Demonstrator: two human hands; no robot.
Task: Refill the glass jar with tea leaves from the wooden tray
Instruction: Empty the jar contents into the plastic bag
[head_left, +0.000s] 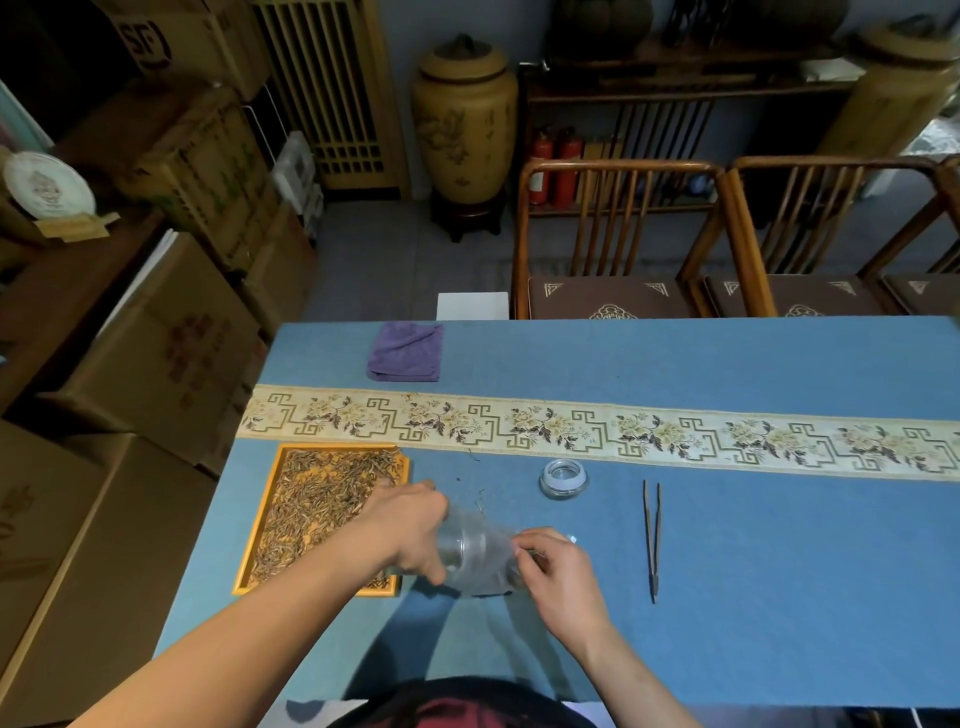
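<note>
Two hands: left hand (415, 525) and right hand (558, 574) each clasped the blurred clear glass jar (475, 553) above the blue bench (727, 571).
Tea: loose leaves filled the yellow-rimmed wooden tray (260, 525).
Writing: "SF" on a cardboard box (148, 44).

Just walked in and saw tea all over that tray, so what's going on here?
A person holds a clear glass jar tilted on its side with both hands, left hand and right hand, right beside the wooden tray of loose tea leaves. The jar's lid and wooden tongs lie on the blue tablecloth.
</note>
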